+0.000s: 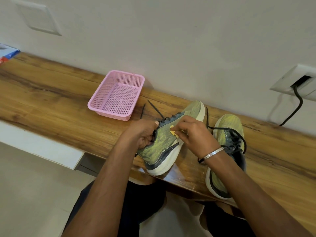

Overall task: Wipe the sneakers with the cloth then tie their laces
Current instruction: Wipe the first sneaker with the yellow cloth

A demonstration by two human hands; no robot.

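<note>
A yellow-green sneaker (160, 147) with a white sole lies tipped on its side on the wooden table (51, 100), its dark laces loose and trailing toward the basket. My left hand (145, 134) grips it at the collar. My right hand (193, 134) pinches a small yellow cloth (173, 131) against the sneaker's side; most of the cloth is hidden under the fingers. The second sneaker (227, 134) stands upright to the right, laces undone, partly behind my right wrist.
A pink mesh basket (95, 103) sits on the table behind and left of the sneakers, near the wall. A wall socket (290, 81) with a black cable (297, 105) is at the right. A blue and white box (8, 53) lies at the far left edge.
</note>
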